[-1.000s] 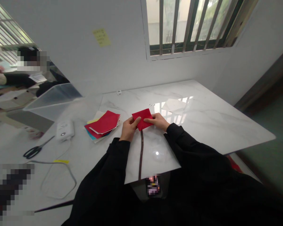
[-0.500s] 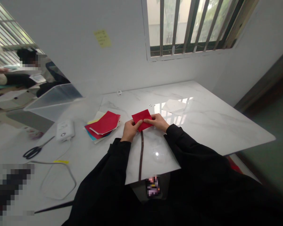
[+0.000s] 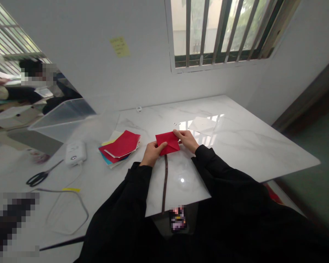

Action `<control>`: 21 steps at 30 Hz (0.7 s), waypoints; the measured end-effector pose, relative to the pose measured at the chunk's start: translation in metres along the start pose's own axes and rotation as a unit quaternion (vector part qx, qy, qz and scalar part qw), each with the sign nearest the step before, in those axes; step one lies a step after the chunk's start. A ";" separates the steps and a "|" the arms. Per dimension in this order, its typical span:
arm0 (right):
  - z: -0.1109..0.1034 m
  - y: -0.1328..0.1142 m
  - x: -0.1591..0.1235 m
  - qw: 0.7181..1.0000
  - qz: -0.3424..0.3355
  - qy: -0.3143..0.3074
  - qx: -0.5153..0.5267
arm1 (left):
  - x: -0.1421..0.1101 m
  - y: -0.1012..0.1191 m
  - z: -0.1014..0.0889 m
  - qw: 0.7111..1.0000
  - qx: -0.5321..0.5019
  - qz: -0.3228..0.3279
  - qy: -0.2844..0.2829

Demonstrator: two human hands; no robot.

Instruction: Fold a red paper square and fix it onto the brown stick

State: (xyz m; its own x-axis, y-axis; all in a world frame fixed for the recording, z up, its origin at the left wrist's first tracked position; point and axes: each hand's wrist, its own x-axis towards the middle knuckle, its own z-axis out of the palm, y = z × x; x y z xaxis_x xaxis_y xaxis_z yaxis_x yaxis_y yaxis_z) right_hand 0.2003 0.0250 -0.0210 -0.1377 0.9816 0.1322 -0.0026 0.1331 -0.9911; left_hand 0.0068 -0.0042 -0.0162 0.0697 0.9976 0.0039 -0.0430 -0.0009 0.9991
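The left hand (image 3: pixel 152 154) presses its thumb onto a folded red paper (image 3: pixel 167 142) while the right hand (image 3: pixel 186 141) pinches its far corner, keeping the fold taut over the marble table (image 3: pixel 249 146), just beside a stack of coloured sheets (image 3: pixel 119 148).

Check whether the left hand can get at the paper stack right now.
Probably yes: the left hand sits right beside the paper stack, nothing between them, though it holds the red paper and would likely need to let go.
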 end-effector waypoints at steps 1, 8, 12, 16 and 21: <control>0.000 0.000 -0.001 1.000 0.005 -0.021 -0.016 | 0.001 -0.001 -0.001 1.000 -0.013 0.002 0.010; -0.001 0.000 -0.006 0.978 -0.033 -0.093 -0.182 | 0.004 0.000 -0.003 0.996 -0.061 0.026 0.067; -0.001 -0.002 -0.006 0.976 -0.039 -0.122 -0.176 | 0.003 0.004 -0.002 0.994 -0.079 0.018 0.078; -0.002 -0.005 -0.009 0.974 -0.056 -0.137 -0.170 | 0.004 0.004 -0.003 0.991 -0.097 0.021 0.093; -0.005 0.000 -0.006 0.977 -0.081 -0.094 -0.172 | 0.007 -0.001 -0.007 0.990 -0.073 0.032 0.120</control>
State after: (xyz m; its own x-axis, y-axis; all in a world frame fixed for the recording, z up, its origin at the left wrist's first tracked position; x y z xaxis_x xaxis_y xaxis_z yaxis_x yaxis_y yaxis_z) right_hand 0.2063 0.0197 -0.0218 -0.3437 0.9053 0.2495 0.2897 0.3550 -0.8888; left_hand 0.0006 0.0028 -0.0179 -0.1759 0.9836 0.0395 -0.1836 -0.0722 0.9803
